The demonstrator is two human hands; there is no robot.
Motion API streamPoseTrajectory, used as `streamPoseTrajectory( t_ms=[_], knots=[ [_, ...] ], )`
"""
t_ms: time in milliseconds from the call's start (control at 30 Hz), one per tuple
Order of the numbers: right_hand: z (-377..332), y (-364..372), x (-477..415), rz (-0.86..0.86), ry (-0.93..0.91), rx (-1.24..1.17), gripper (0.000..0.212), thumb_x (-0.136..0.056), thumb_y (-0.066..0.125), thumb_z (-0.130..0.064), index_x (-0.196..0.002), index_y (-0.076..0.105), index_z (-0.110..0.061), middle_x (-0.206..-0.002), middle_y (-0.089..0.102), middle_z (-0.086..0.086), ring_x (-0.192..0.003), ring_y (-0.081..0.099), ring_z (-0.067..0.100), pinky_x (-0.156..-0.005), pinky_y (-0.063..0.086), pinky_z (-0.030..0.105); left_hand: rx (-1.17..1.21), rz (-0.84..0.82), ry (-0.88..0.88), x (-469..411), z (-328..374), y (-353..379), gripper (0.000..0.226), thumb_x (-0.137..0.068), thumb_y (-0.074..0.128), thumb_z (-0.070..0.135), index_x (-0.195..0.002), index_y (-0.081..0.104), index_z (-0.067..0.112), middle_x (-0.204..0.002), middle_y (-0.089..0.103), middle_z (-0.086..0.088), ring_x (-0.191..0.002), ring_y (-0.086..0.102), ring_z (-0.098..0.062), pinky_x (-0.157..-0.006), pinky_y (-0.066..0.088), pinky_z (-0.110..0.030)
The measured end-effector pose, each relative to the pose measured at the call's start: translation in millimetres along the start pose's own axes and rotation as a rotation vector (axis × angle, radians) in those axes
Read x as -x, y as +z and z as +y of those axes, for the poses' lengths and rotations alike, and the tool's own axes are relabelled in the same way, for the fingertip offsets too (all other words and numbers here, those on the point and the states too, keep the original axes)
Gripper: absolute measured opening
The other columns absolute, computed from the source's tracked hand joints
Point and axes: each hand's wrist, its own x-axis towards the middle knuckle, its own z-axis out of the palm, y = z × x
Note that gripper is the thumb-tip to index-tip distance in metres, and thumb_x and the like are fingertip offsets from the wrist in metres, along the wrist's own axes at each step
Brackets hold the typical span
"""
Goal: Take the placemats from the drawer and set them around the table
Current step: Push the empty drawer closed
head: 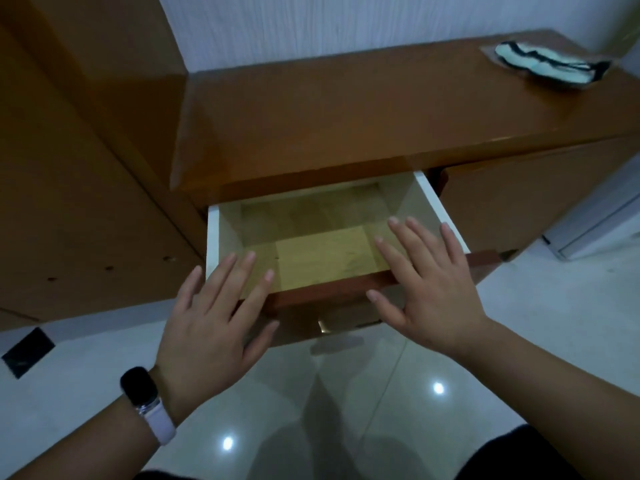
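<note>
A drawer stands pulled out of a glossy brown wooden cabinet. Its white side walls and pale wooden bottom show, and I see no placemats inside it. My left hand hovers flat over the drawer's front left corner, fingers straight and spread. My right hand is spread flat over the front right part of the drawer, fingertips above its inside. Neither hand holds anything. A dark watch on a pale strap sits on my left wrist.
A light green and black cloth item in clear wrapping lies on the cabinet top at far right. A tall brown cabinet side rises on the left. The floor is shiny pale tile. A white wall stands behind.
</note>
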Motion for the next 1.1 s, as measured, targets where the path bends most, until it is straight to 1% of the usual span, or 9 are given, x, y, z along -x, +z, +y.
streamPoseTrajectory(
  t_ms=[133,267,400,467,567,633,833,933,1100],
  knots=[
    [2.9,11.5,-9.0,0.087,0.003,0.059,0.065,-0.090,0.051,-0.057,-0.136,0.057,-0.010,-0.148,0.047,0.016,-0.140,0.040,0.032,-0.115,0.024,0.058,-0.049,0.018,-0.106,-12.0,-3.3,5.3,0.069,-0.091,0.049,0.059,-0.144,0.040,0.016,-0.151,0.037,-0.019,-0.140,0.036,-0.035,-0.109,0.028,-0.056],
    [4.8,19.5,-20.1,0.035,0.076,0.104,0.074,-0.091,0.041,-0.066,-0.144,0.046,-0.015,-0.155,0.038,0.013,-0.145,0.032,0.031,-0.118,0.015,0.056,-0.111,-0.032,-0.198,-25.4,-6.9,9.9,0.076,-0.090,0.047,0.066,-0.145,0.042,0.015,-0.155,0.033,-0.019,-0.143,0.032,-0.034,-0.110,0.025,-0.058],
    [9.4,33.6,-28.1,0.047,0.153,0.129,0.079,-0.090,0.037,-0.072,-0.149,0.037,-0.019,-0.160,0.028,0.011,-0.149,0.020,0.031,-0.118,0.005,0.053,-0.148,-0.001,-0.301,-34.1,-5.5,21.5,0.076,-0.090,0.042,0.066,-0.147,0.039,0.016,-0.157,0.028,-0.018,-0.146,0.024,-0.034,-0.112,0.013,-0.062],
    [9.8,44.9,-31.8,0.081,0.188,0.136,0.080,-0.090,0.037,-0.072,-0.151,0.033,-0.020,-0.161,0.024,0.013,-0.149,0.017,0.032,-0.118,0.005,0.054,-0.156,0.061,-0.332,-35.0,-0.2,34.0,0.071,-0.092,0.046,0.059,-0.148,0.038,0.016,-0.157,0.028,-0.019,-0.147,0.022,-0.035,-0.112,0.009,-0.063],
    [8.4,58.7,-35.6,0.127,0.234,0.122,0.081,-0.090,0.040,-0.068,-0.153,0.026,-0.019,-0.162,0.018,0.016,-0.150,0.014,0.035,-0.117,0.010,0.057,-0.158,0.130,-0.270,-32.1,5.5,56.5,0.064,-0.091,0.057,0.039,-0.148,0.035,0.017,-0.156,0.027,-0.018,-0.145,0.024,-0.036,-0.110,0.015,-0.064],
    [8.9,63.9,-37.8,0.129,0.237,0.124,0.080,-0.092,0.040,-0.064,-0.155,0.022,-0.019,-0.163,0.013,0.016,-0.150,0.010,0.036,-0.117,0.009,0.057,-0.170,0.152,-0.228,-32.9,0.8,67.1,0.066,-0.089,0.060,0.033,-0.148,0.033,0.017,-0.156,0.027,-0.017,-0.144,0.025,-0.037,-0.111,0.016,-0.062],
    [19.4,84.5,-42.9,0.122,0.274,0.092,0.078,-0.094,0.042,-0.055,-0.157,0.011,-0.021,-0.164,0.002,0.017,-0.151,-0.002,0.035,-0.116,0.003,0.054,-0.224,0.210,-0.226,-39.0,-11.3,90.2,0.068,-0.090,0.059,0.039,-0.149,0.029,0.022,-0.154,0.025,-0.014,-0.142,0.023,-0.038,-0.108,0.020,-0.065],
    [22.6,92.1,-46.8,0.151,0.274,0.071,0.077,-0.095,0.046,-0.051,-0.157,0.011,-0.020,-0.164,0.001,0.019,-0.150,-0.007,0.033,-0.117,0.005,0.053,-0.224,0.225,-0.240,-36.5,-16.8,100.8,0.070,-0.090,0.059,0.039,-0.150,0.028,0.022,-0.155,0.024,-0.014,-0.143,0.022,-0.040,-0.110,0.016,-0.062],
    [29.3,105.3,-34.2,0.204,0.216,0.031,0.077,-0.094,0.058,-0.037,-0.156,0.016,-0.018,-0.162,0.006,0.020,-0.150,-0.001,0.036,-0.117,0.011,0.055,-0.172,0.201,-0.122,-21.3,-21.1,118.2,0.070,-0.087,0.058,0.031,-0.149,0.029,0.019,-0.154,0.024,-0.015,-0.142,0.021,-0.039,-0.112,0.016,-0.058]
  ],
)
